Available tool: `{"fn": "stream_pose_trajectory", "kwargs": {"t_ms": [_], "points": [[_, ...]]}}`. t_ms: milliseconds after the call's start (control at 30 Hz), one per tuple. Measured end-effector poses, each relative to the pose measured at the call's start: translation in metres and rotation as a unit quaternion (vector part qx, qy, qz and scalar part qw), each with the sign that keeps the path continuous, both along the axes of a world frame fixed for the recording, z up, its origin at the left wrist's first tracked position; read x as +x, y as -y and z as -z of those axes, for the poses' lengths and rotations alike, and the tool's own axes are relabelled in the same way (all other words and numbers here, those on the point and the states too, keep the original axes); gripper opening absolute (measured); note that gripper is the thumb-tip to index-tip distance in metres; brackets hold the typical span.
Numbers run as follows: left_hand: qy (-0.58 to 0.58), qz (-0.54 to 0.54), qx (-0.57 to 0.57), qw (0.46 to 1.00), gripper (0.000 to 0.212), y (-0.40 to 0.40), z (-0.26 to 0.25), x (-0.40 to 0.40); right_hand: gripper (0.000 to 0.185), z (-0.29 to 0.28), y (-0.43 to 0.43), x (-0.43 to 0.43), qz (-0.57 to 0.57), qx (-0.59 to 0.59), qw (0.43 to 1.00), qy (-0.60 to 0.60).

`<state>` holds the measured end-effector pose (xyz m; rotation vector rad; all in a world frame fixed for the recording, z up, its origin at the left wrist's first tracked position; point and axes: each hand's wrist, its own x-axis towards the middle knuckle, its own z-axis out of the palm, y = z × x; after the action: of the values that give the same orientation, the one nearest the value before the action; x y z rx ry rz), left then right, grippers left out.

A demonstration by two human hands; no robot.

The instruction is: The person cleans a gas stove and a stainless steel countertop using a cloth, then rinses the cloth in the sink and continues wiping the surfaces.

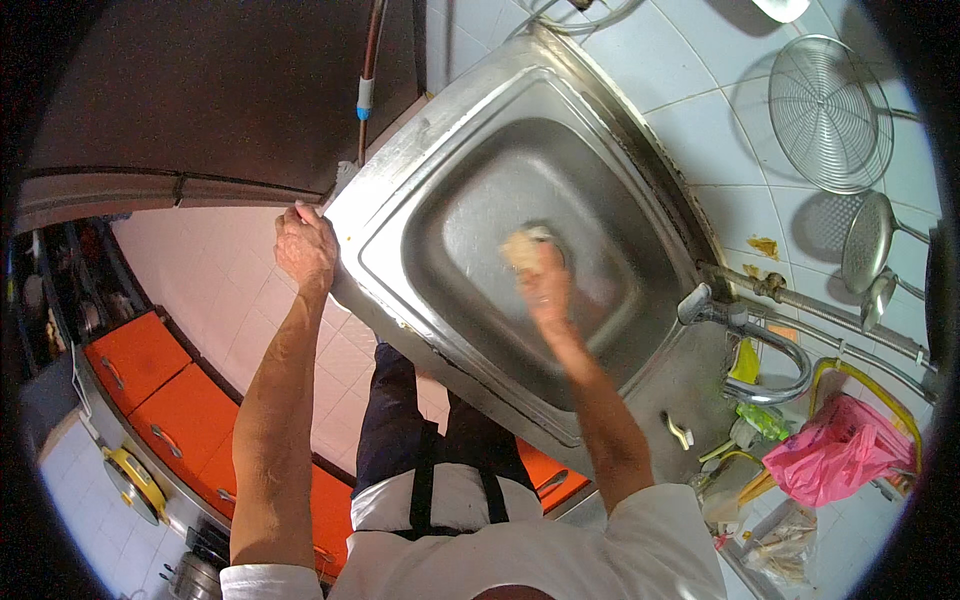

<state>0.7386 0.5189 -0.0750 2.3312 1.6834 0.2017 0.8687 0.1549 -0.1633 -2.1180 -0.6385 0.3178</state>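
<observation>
Before me is a stainless steel sink [465, 187] with a rounded square basin. My right hand [546, 289] reaches down into the basin and grips a pale yellowish sponge or scrubbing pad [521, 249]. Both are blurred, so the pad's exact kind is unclear. The pad is over the drain area near the basin's middle and partly covers it. My left hand [306, 244] rests against the outer left corner of the sink's rim, its fingers bent around the edge with nothing visible in them.
At right, a chrome faucet [772, 375] curves beside the basin, near a small brush [679, 431] and a pink plastic bag [840, 450]. A wire strainer [832, 112] and ladles [870, 240] hang on the tiled wall. Orange drawers [172, 397] stand behind, lower left.
</observation>
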Motion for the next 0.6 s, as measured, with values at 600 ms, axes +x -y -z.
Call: {"fn": "stream_pose_trajectory", "kwargs": {"t_ms": [600], "points": [[0.003,-0.018,-0.017,1.0,0.049,0.007,-0.009,0.007,0.056,-0.015,0.133,-0.021,0.203,-0.254,0.94,0.101]]}}
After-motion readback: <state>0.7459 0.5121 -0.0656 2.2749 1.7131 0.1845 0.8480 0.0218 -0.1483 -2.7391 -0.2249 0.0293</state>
